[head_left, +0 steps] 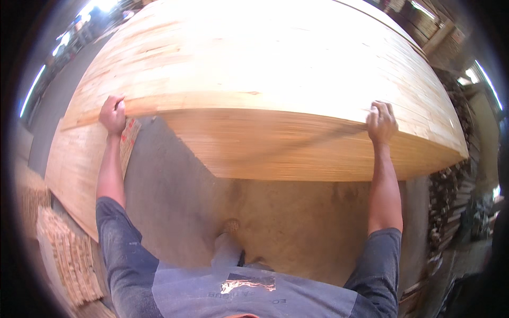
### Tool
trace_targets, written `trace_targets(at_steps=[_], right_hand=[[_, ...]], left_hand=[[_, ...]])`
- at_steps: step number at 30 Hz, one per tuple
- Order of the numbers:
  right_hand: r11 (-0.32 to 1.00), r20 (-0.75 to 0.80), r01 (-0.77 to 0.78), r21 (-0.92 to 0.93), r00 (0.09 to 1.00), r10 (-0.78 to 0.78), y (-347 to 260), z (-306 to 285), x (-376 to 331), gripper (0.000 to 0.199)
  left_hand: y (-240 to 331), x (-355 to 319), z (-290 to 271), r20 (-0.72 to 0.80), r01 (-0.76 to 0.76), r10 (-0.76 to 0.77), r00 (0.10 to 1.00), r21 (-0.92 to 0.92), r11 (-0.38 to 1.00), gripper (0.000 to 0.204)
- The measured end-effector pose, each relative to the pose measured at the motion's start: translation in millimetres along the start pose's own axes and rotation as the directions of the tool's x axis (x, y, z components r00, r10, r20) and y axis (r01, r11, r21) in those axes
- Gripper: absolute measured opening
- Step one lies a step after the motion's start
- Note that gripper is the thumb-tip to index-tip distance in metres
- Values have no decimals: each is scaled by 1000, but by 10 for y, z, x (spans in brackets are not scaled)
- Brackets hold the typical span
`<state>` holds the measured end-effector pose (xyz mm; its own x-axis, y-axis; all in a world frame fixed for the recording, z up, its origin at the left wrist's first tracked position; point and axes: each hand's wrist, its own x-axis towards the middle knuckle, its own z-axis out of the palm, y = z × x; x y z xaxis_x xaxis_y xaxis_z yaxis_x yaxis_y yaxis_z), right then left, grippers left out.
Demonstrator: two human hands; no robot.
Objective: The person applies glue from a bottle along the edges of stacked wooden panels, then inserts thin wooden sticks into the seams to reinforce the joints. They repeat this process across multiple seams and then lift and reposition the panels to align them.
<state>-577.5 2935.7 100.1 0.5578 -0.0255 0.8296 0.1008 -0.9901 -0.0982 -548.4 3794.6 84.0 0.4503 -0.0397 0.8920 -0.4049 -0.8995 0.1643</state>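
Note:
A large, pale wooden panel (254,79) made of joined strips spreads across the upper half of the view, its surface washed out by light toward the far side. My left hand (113,114) is closed on its near edge toward the left corner. On the same edge, toward the right, my right hand (382,124) also grips, knuckles up. Under the panel shows the brown side of a tall wooden stack (275,148). At the left the panel reaches out past that stack.
Another stack of panels (79,169) with red marks on its side stands below my left hand. Bundled wood strips (69,259) lie at the lower left. Piled wood pieces (450,201) line the right side. My feet are on a grey-brown concrete floor (297,217).

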Motion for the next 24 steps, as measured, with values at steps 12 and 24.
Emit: trace_targets(at_steps=[12,24], right_hand=[[777,-16,590,-221,794,-607,622,296,-34,31],[938,254,-64,342,967,-27,-4525,761,282,50]], left_hand=[[-8,60,-121,12,-92,91,996,223,970,14],[-117,25,-410,1,109,-112,994,-218,970,23]])
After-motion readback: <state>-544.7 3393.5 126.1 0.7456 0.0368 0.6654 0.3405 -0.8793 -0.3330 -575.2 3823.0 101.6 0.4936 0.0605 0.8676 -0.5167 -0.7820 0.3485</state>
